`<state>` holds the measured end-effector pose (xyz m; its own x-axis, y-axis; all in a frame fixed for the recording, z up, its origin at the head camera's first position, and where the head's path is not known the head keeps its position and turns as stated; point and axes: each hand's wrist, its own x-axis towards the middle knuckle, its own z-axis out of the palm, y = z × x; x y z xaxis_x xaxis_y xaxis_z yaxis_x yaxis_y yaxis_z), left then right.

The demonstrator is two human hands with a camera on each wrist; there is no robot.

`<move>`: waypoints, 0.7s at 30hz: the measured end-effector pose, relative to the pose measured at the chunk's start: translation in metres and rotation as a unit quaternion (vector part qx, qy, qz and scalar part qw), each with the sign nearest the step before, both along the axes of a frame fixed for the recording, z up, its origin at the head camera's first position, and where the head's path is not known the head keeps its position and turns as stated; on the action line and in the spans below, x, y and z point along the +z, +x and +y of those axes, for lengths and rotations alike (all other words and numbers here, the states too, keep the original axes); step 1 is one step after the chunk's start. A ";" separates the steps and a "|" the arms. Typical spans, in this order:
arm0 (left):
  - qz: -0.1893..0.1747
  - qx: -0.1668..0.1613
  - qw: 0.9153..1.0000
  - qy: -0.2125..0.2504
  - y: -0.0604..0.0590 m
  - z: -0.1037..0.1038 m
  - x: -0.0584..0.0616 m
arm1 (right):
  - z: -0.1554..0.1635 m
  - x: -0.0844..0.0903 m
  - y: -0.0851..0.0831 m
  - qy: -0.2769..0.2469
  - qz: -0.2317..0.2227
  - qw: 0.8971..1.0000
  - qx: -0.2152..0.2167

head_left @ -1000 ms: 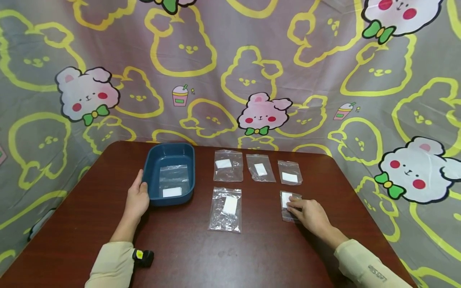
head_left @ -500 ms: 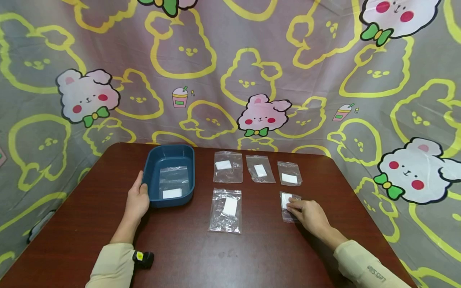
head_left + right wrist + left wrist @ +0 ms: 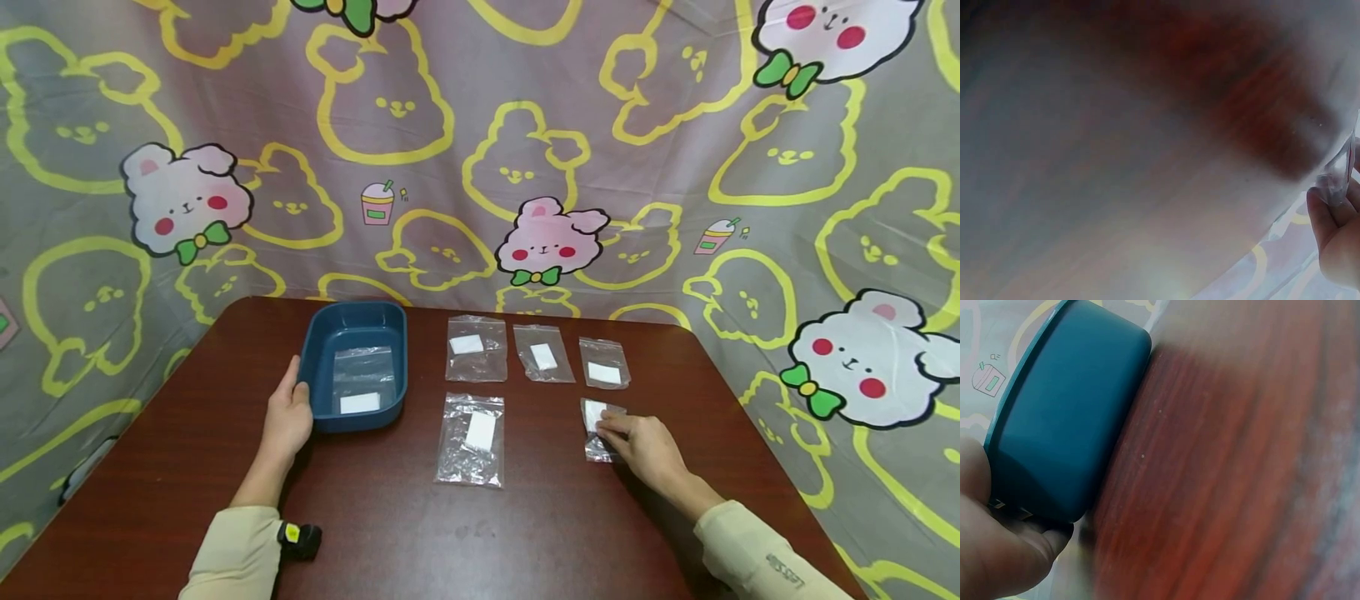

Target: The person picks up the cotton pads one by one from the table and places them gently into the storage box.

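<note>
At the left of the table in the head view, my left hand [image 3: 287,417] grips the near-left corner of a blue plastic tub [image 3: 390,414]. Inside the tub lies a clear zip bag [image 3: 363,367] with a white block in it. My right hand [image 3: 651,450] pinches a small clear zip bag [image 3: 600,448] holding a white block [image 3: 595,412], partly covered by the fingertips. The right wrist view shows that bag's film [image 3: 1335,178] between thumb and fingers. In the left wrist view the tub's outer wall [image 3: 1066,412] rises beside the hand.
Behind the pinched bag, three clear zip bags with white blocks form a row: a left one [image 3: 491,362], a middle one [image 3: 558,371] and a right one [image 3: 609,348]. A larger bag [image 3: 457,462] lies nearer, on the brown table [image 3: 375,517]. A patterned curtain [image 3: 435,183] surrounds the back.
The small bag under my right hand has shifted slightly left and its lower part now looks more creased. My left hand and the tub stay in place.
</note>
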<state>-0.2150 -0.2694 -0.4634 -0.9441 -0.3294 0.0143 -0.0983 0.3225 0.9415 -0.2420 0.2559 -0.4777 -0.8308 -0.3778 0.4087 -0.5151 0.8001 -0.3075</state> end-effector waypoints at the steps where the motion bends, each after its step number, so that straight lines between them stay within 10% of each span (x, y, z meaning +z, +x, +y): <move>1: 0.000 0.000 1.000 0.001 0.000 0.000 0.000 | 0.000 0.001 0.000 -0.001 0.004 1.000 0.002; 21: -0.006 -0.003 1.000 0.006 0.002 0.001 0.002 | -0.014 0.020 -0.014 -0.005 0.065 0.997 0.033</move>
